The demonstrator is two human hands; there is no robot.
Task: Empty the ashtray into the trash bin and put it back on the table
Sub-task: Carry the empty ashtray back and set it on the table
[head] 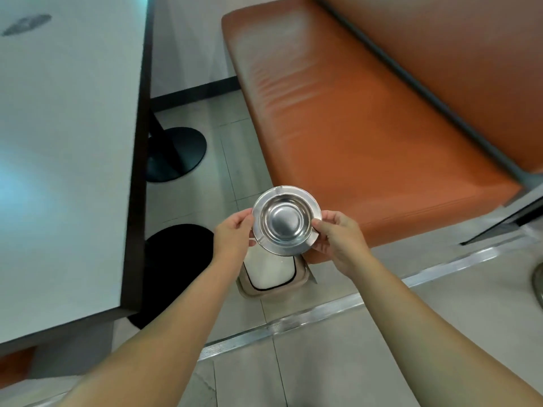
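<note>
Two hands hold the ashtray [286, 221] between them: our left hand [233, 234] pinches its left rim and our right hand [338, 240] pinches its right rim, each grip closed on the thin metal edge with the thumb on top. We hold the steel dish upright, bowl facing us, and its bowl looks clean and bare. It hangs in the air directly above the trash bin [271, 276], whose pale lid and tan frame show just beneath it on the floor.

We have open room around the dish: the desk [58, 142] edge runs down the left, well apart from our left hand, and the orange bench seat [367, 127] lies to the right and beyond, its front corner near our right hand. Between them a strip of tiled floor [323, 362] stays open.

Most of the bin is hidden behind the ashtray and our hands, so we cannot tell whether its lid is shut. Our fingers under the rim are hidden too. The desk's black round feet [176, 154] stand on pale tiles, and a metal strip [293, 321] crosses the floor under our forearms.
</note>
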